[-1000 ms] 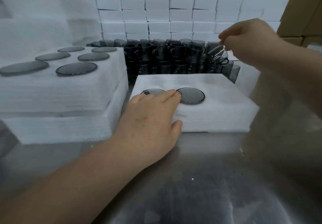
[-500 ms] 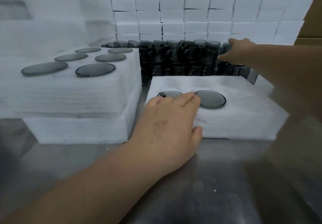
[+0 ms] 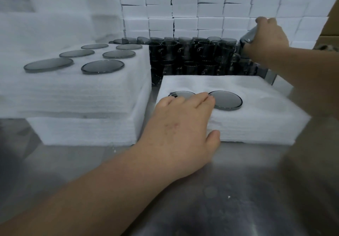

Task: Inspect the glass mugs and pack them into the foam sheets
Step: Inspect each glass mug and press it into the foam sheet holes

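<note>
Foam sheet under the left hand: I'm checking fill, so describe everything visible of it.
The foam sheet is a white, layered block lying flat on the steel table. Two dark glass mug bases sit in its top; a shallow empty recess shows at right. The left hand rests on it, partly covering one base.

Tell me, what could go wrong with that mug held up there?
The right hand grips a grey mug, tilted, above the tightly packed mugs; a slip could chip several. The left hand lies partly over a seated mug in the foam sheet, so the incoming glass might knock it.
</note>
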Tool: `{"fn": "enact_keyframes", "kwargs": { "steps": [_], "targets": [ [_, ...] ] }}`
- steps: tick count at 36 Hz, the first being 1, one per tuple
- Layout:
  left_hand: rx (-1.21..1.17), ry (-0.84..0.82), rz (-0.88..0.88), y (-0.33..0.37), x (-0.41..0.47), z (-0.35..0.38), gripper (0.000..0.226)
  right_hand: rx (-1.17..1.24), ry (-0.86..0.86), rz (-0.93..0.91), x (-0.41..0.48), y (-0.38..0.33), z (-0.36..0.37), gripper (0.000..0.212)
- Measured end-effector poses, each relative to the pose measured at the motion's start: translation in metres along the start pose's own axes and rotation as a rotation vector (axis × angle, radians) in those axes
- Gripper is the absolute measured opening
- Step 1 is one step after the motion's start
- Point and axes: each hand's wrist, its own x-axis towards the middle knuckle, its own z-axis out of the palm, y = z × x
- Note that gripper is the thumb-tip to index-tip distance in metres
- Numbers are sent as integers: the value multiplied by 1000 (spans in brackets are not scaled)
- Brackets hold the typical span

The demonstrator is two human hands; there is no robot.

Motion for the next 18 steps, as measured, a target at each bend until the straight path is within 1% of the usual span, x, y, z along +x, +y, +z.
{"fn": "enact_keyframes", "kwargs": {
  "steps": [3,5,7,10,12,14,16,18],
  "targets": [
    [0,12,-13,2,-1,-1,65,148,80,-77,-12,-9,-21,63],
    [-21,32,-27,3,0,-2,69,295,111,-131,-31,-16,-38,66],
    [-59,69,-50,4,0,-5,69,447,109,-186,-56,-22,-56,67],
    [-130,164,-85,6,0,-10,67,607,104,-287,-102,-29,-81,65],
    [-192,205,-127,8,0,-13,69,712,64,-349,-133,-32,-94,66],
    [-239,246,-155,8,-1,-15,72,768,-10,-419,-161,-35,-103,68],
    [-273,289,-181,7,-3,-18,72,844,-82,-487,-185,-37,-109,66],
    [-285,309,-184,6,-4,-19,74,944,-115,-532,-202,-40,-112,64]
  ]
}}
